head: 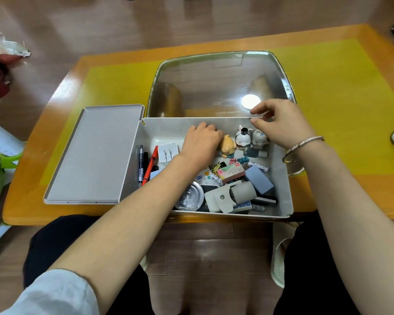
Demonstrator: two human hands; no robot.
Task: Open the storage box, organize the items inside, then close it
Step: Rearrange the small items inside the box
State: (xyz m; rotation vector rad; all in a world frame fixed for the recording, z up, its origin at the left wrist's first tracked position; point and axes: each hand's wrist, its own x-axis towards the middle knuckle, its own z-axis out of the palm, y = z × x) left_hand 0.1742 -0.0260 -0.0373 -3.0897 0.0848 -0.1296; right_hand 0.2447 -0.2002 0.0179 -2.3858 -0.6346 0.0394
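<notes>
The box [282, 201] sits open on the desk [350, 110], its lid [93, 153] lying flat just to its left. The left hand [200, 142] reaches inside, fingers curled down beside a tan figurine [228, 148] (whether they grip it, I cannot tell). The right hand [280, 121] hovers at the far rim, thumb and forefinger slightly parted, holding nothing visible.

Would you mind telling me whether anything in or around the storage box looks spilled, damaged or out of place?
Nothing looks spilled or damaged. The storage box is open, its lid flat beside it. Only the near right of the box is untidy: batteries, clips and erasers lie heaped together, while the pens lie neatly.
</notes>
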